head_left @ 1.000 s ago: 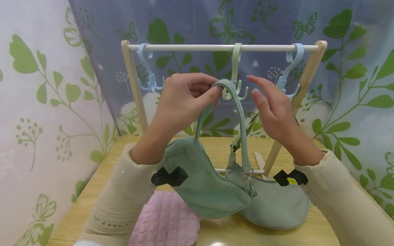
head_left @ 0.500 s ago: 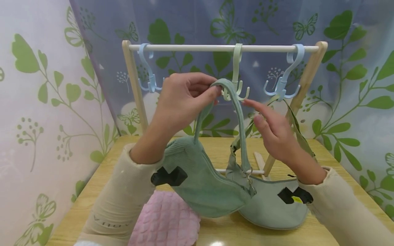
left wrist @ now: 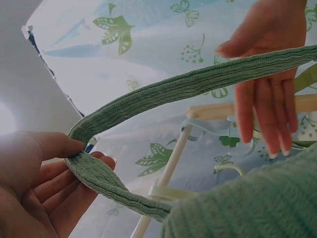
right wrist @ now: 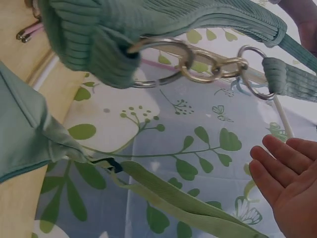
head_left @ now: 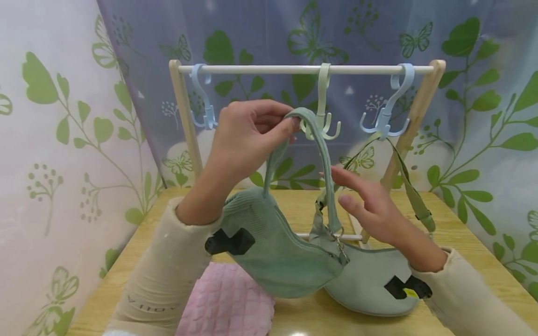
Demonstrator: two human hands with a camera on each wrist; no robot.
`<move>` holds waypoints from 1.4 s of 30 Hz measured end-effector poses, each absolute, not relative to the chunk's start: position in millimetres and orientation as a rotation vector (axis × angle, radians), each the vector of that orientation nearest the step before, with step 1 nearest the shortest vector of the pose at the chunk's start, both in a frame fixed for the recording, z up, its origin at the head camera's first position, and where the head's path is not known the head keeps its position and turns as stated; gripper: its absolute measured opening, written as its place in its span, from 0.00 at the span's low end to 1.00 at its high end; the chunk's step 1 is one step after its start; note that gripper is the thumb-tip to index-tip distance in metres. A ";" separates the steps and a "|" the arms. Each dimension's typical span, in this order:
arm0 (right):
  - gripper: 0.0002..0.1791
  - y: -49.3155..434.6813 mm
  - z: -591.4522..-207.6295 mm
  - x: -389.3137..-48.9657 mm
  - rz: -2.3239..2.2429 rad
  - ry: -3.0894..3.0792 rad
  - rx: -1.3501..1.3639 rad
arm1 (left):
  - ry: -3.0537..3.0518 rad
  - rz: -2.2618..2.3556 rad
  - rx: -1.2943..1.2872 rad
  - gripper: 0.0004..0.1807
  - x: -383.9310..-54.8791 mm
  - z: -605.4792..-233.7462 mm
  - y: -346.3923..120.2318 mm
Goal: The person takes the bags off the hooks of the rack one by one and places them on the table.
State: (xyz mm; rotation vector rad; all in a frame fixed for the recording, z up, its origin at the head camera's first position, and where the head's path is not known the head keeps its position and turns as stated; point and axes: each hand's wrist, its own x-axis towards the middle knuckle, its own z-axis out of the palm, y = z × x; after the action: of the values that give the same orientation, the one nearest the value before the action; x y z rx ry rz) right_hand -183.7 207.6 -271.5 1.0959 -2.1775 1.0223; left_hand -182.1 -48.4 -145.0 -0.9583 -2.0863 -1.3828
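My left hand [head_left: 248, 142] pinches the top of the shoulder strap [head_left: 320, 135] of a green corduroy handbag [head_left: 277, 256], thumb on one side and fingers on the other. The bag hangs tilted from this strap, its body close over the table. Metal rings and a chain [right wrist: 198, 72] link strap and bag at the right end. My right hand [head_left: 374, 205] has its fingers extended, fingertips right by the strap's right side, holding nothing. Just behind the pinched strap hangs a pale green hook [head_left: 322, 93], its lower prongs partly covered by the strap.
A rack with a white bar [head_left: 260, 69] also bears a blue hook [head_left: 206, 98] at left and another blue hook [head_left: 395, 100] at right. From the right one hangs a grey-green bag [head_left: 378, 284]. A pink quilted item [head_left: 235, 298] lies on the wooden table [head_left: 138, 252].
My right hand has moved down from beside the middle hook to lower along the strap, uncovering the right hook and the other bag's strap. My left hand keeps its pinch, almost unmoved.
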 end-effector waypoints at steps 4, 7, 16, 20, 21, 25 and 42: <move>0.29 209.2 -279.3 -183.0 1.013 -2.215 1.076 | -2.085 -1.372 -0.954 0.06 -182.2 -145.5 -49.5; 0.30 209.7 -283.5 -182.9 1.001 -2.230 1.082 | -2.083 -1.364 -0.952 0.06 -182.0 -145.4 -50.4; 0.25 207.3 -289.4 -180.1 1.179 -2.190 1.255 | -2.075 -1.383 -0.961 0.06 -182.4 -145.9 -53.0; 0.23 207.4 -292.4 -178.6 1.274 -2.194 1.280 | -2.083 -1.377 -0.955 0.06 -182.6 -146.8 -53.4; 0.21 207.7 -292.9 -178.2 1.288 -2.197 1.278 | -2.084 -1.373 -0.956 0.06 -182.8 -146.9 -53.5; 0.14 209.9 -293.6 -176.7 1.310 -2.212 1.260 | -2.086 -1.361 -0.957 0.06 -182.5 -147.2 -53.7; 0.09 216.7 -286.5 -174.8 1.412 -2.186 1.254 | -2.093 -1.366 -0.948 0.07 -183.6 -150.8 -57.8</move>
State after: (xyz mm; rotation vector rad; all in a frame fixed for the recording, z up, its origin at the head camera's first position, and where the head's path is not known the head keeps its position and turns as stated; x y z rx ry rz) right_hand -174.8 216.7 -286.5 1.2538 -2.1865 1.4118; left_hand -183.6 -57.8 -150.8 -0.9485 -2.0929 -1.3658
